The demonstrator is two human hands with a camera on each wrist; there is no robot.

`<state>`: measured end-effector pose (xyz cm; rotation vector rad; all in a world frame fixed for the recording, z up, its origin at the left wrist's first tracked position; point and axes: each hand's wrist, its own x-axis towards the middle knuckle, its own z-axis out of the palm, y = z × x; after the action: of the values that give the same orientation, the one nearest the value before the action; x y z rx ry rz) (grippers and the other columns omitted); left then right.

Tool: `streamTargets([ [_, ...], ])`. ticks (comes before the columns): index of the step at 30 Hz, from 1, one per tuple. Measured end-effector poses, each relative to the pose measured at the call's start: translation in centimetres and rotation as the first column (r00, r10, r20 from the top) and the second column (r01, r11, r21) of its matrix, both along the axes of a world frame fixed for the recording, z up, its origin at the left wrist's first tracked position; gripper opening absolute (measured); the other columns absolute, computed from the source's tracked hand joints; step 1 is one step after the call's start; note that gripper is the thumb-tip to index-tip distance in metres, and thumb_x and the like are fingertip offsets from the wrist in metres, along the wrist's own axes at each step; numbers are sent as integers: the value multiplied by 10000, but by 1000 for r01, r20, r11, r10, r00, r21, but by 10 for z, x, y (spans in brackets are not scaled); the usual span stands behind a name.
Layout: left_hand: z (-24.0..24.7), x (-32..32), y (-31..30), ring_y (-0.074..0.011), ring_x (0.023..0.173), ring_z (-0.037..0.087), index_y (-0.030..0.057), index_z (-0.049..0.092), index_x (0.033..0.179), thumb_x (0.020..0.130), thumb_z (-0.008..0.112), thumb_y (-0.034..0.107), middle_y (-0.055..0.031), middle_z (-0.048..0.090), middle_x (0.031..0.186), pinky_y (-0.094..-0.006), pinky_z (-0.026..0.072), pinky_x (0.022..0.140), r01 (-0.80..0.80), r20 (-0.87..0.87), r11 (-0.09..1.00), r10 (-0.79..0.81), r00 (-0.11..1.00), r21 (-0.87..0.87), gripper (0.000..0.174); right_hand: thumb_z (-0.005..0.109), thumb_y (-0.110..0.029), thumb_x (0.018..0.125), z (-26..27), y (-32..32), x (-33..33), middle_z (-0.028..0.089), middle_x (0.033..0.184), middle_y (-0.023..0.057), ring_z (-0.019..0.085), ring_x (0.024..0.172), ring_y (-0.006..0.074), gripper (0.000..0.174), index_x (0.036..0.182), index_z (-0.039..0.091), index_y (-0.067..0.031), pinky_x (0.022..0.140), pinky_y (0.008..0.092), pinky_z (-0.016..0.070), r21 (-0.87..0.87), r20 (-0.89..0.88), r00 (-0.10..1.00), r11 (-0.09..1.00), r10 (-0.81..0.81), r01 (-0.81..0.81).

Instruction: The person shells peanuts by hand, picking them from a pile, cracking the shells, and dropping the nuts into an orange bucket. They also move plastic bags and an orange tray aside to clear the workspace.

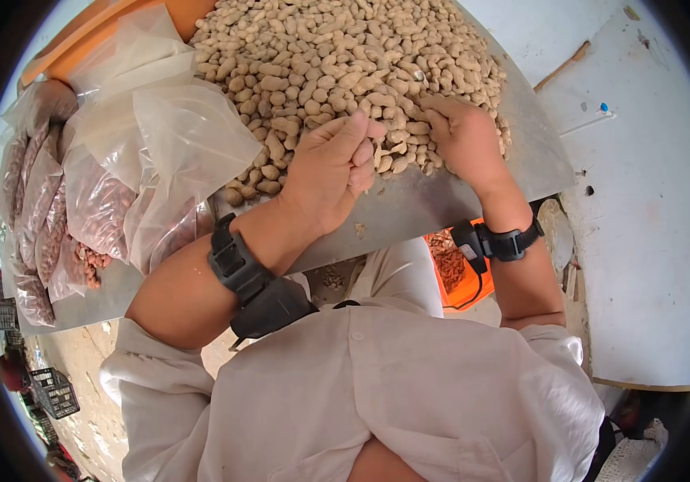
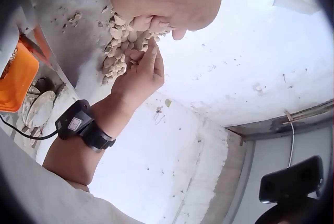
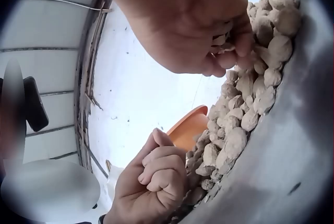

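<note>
Your pale, loose shirt (image 1: 305, 386), sleeves bunched at the elbows, fills the space nearest the head camera. At the left edge of the grey table (image 1: 425, 197), you have clear plastic bags (image 1: 35, 189) of reddish kernels, with a few loose kernels (image 1: 91, 263) beside them. Wrinkled, milky plastic lies over that side, and an orange basin (image 1: 112, 32) sits behind it, toward the far left corner.

Right of the bags, your peanuts (image 1: 313, 60) lie heaped from the far edge toward the near edge. They are whole and unshelled for the most part, dusty tan, matte and rough-skinned; some are waisted like a figure eight, others short and almost round. A few split shells (image 1: 398, 149), paler inside, lie at the heap's near side, between your hands.

Your left hand (image 1: 330, 173) is held over that side, its grip clenched with the thumb against the curled fingers; you cannot tell whether anything is inside. Your right hand (image 1: 469, 140) is at the heap's right side, its grip closed around pale shell pieces (image 3: 223, 44). Below the near edge, an orange container (image 1: 481, 281) holds reddish-brown bits.
</note>
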<state>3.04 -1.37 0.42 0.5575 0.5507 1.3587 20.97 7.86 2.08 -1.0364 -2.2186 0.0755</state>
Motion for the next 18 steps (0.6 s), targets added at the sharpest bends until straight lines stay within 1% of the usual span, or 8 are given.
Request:
streamTargets([
  [1,0,0,0,-73,476,372,9,554,885,938,464,275,31,426,595,-210,324,452,1,-2,1000,-1,1000,-2,285,573,-228,811,2,0,-3,612,770,145,596,722,323,200,802,624,-35,636,402,476,100,98,994,995,-41,31],
  [4,-1,0,0,-72,484,373,6,555,900,938,464,273,29,427,601,-210,325,455,5,-5,1000,-5,1000,10,285,571,-222,800,0,7,-8,615,767,143,594,747,322,194,808,627,-37,652,416,474,58,314,943,994,-111,97],
  [7,0,0,-1,-70,489,371,1,552,916,937,468,270,28,428,603,-209,323,461,9,-8,1000,-9,1000,22,283,570,-214,787,8,7,-16,615,770,153,596,754,324,195,815,622,-28,660,421,475,17,448,881,986,-156,166],
  [10,-2,0,-1,-67,491,366,-7,550,938,933,476,267,29,429,608,-207,320,467,17,-22,999,-16,1000,46,283,591,-209,761,17,8,-22,617,771,162,599,765,322,200,811,619,-17,666,419,477,-46,465,874,982,-140,182],
  [13,-1,0,0,-61,498,365,-13,548,963,924,497,262,29,429,612,-206,317,469,15,-19,1000,-15,1000,17,282,592,-199,744,12,13,-20,612,772,181,595,732,336,196,801,611,-13,656,417,481,-33,425,891,981,-161,192],
  [16,-2,-2,0,-63,507,377,-2,560,973,920,503,214,17,449,653,-195,319,467,31,-2,999,-31,1000,19,229,571,-171,761,14,8,-12,623,722,143,619,657,271,179,796,600,2,581,346,482,-124,119,985,982,-127,142],
  [17,-3,-2,1,-59,509,380,-2,560,987,915,511,201,19,454,658,-192,320,467,32,-13,999,-31,999,35,221,558,-148,768,16,4,-12,621,714,124,600,617,230,161,802,597,5,546,313,460,-269,-81,992,961,-94,69],
  [18,-4,-2,1,-55,512,382,-2,560,1002,911,519,188,21,458,663,-189,321,467,34,-25,998,-33,999,50,216,545,-126,775,19,-2,-12,619,707,105,581,578,190,146,808,594,7,512,280,437,-393,-281,955,919,-89,-30],
])
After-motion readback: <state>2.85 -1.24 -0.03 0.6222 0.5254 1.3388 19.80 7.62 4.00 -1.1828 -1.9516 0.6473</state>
